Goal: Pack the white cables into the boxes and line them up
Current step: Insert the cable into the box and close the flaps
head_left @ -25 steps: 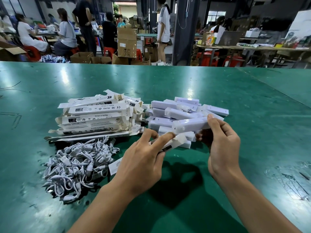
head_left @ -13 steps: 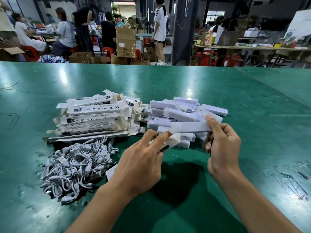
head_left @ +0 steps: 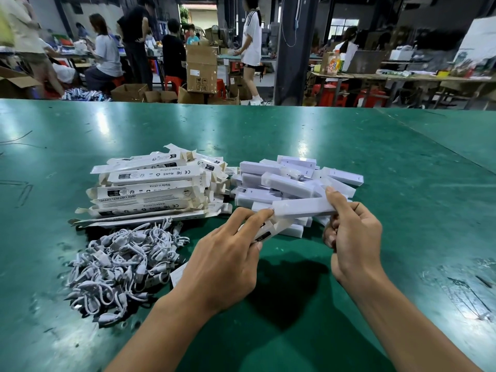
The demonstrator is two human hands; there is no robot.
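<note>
box (head_left: 264, 233) in left hand (head_left: 225, 264) nearer bar (head_left: 303, 207) | right hand (head_left: 354, 242) pinches (cables (head_left: 120, 264) beside)

The table (head_left: 349, 146) has a shiny green top, scuffed in spots. The boxes (head_left: 150, 189) look like matt white card, and the cables (head_left: 118, 264) smooth white plastic.

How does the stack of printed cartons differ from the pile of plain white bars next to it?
The stack of printed cartons is flat, with open end flaps; the pile of plain white bars is blocky and full. The cartons carry black text and symbols; the bars show almost no print. The cartons lie roughly parallel; the bars cross at many angles. Both are long, white and lie on the green table.
</note>
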